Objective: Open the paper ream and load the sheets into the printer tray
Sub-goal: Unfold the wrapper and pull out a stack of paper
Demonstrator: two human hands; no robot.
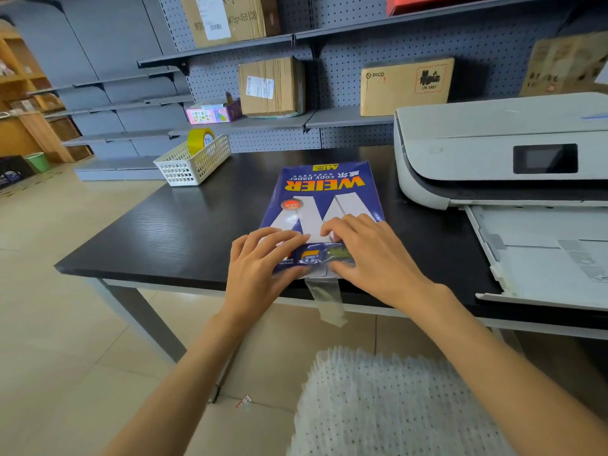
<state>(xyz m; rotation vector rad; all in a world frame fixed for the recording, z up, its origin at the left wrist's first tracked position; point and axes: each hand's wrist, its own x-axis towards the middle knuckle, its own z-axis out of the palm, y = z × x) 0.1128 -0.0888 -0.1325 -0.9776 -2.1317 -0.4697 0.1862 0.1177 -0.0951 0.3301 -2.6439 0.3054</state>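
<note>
Blue wrapper covers the paper ream [324, 205], which lies flat on the black table [184, 222] close to its near edge, just left of the printer [493, 149]. We have both hands at its near end: our left hand [260, 261] pinches the wrapper's folded flap between thumb and fingers, and our right hand [368, 255] presses down and grips the same flap from the right side. A strip of clear tape [324, 301] hangs loose from that end over the table edge, so we judge the seal is partly undone, yet no bare sheets show (the wrapper looks otherwise whole). Getting the flap open, drawing the sheets out and loading them is all left to do. The printer tray [539, 255] is pulled out at the near right and looks ready to take paper.

On the wrapper we read "WEIER", "copy paper" and "A4", upside down from our side. Further back, a white basket [194, 162] holds a yellow tape roll [199, 139], and a cardboard box [406, 85] on the shelf [345, 116] reads "PICO" and "UN 3481".
</note>
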